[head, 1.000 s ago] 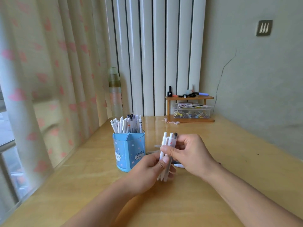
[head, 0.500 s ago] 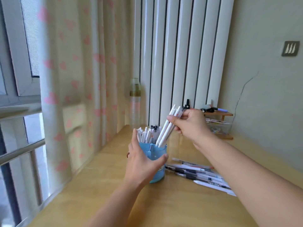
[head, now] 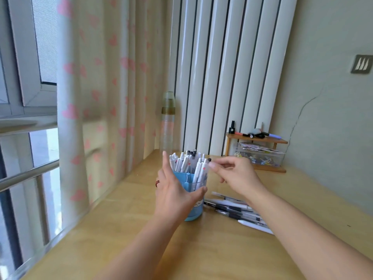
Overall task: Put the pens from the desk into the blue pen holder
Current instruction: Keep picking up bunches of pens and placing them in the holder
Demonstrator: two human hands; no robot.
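The blue pen holder (head: 194,214) stands on the wooden desk (head: 201,251), packed with several white pens (head: 186,162) standing upright. My left hand (head: 173,196) grips the holder from its near left side, thumb wrapped across the front and index finger pointing up. My right hand (head: 237,176) hovers just right of the pen tops with fingers loosely curled and nothing in it; its thumb tip is beside a black pen cap. Several loose pens (head: 232,209) lie on the desk right of the holder, partly hidden by my right forearm.
A small wooden shelf (head: 257,141) with markers and a clear box of clips (head: 260,157) stands at the back right. A clear bottle (head: 168,126) stands behind the holder by the heart-print curtain (head: 90,118). White radiator (head: 222,77) and wall behind.
My right hand carried a bundle of white pens up to the holder and let them go into it. My left hand moved from the bundle to grip the holder.
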